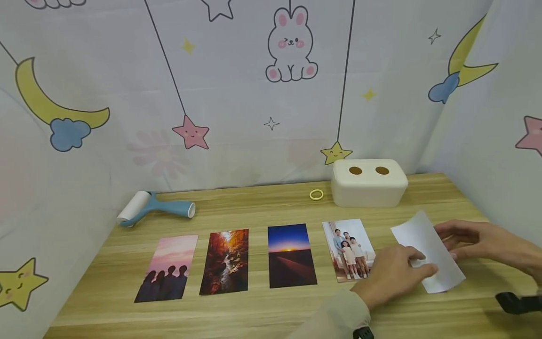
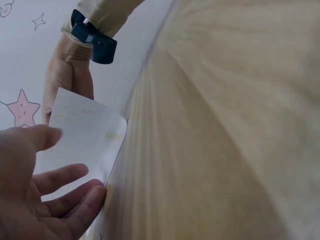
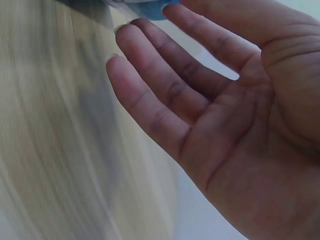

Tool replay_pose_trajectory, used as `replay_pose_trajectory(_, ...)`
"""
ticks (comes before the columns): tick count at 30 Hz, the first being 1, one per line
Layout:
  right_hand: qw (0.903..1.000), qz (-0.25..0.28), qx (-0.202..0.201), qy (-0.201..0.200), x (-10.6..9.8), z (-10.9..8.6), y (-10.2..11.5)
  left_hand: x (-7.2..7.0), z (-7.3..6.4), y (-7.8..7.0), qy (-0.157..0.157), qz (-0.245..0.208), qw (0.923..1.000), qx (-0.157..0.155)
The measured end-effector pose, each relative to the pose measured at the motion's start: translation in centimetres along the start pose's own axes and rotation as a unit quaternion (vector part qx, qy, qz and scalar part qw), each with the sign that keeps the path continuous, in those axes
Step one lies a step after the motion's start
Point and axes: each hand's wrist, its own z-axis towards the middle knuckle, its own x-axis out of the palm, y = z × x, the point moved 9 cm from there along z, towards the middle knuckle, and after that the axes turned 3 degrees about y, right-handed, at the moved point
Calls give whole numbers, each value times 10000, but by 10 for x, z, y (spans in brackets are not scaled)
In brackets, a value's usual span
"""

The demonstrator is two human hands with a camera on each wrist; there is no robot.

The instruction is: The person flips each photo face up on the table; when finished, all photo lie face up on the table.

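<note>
A photo print [image 1: 440,254] turned white back up, its corners bent, lies between my two hands at the right. My left hand [image 1: 395,273] reaches over its left side, thumb and index apart. In the left wrist view, the left fingers [image 2: 70,205] are loosely bent at the print's edge, beside faint printing. My right hand [image 1: 478,240] is at the print's right edge, fingertips partly hidden behind it. The right wrist view shows the right hand's palm [image 3: 235,145] with fingers nearly straight; a bit of blue [image 3: 147,9] shows beyond the fingertips.
To the left, a family photo [image 1: 349,249], a sunset photo [image 1: 292,256], an autumn stream photo [image 1: 224,261] and a silhouettes photo [image 1: 169,268] lie in a row. Behind are a blue-handled lint roller [image 1: 156,207], a yellow ring [image 1: 316,194] and a white box [image 1: 368,186] with two holes.
</note>
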Motion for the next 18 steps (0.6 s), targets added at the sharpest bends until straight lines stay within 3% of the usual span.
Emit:
replay_pose_trajectory(4, 9999, -35, -52, 105, 8, 5, 10, 0, -1, 9, 105, -1104, 9929, -431)
replay_pose_trajectory(7, 9997, -56, -177, 186, 14, 10, 18, -1, -2, 14, 86, -1610, 9842, -738)
replay_pose_trajectory(13, 9984, -141, -453, 318, 23, 17, 30, -5, -2, 16, 12, -1779, 9801, -878)
replay_pose_trajectory(18, 9986, 139, -371, 347, 25, 19, 30, -8, -3, 16, -139, -1827, 9791, -878)
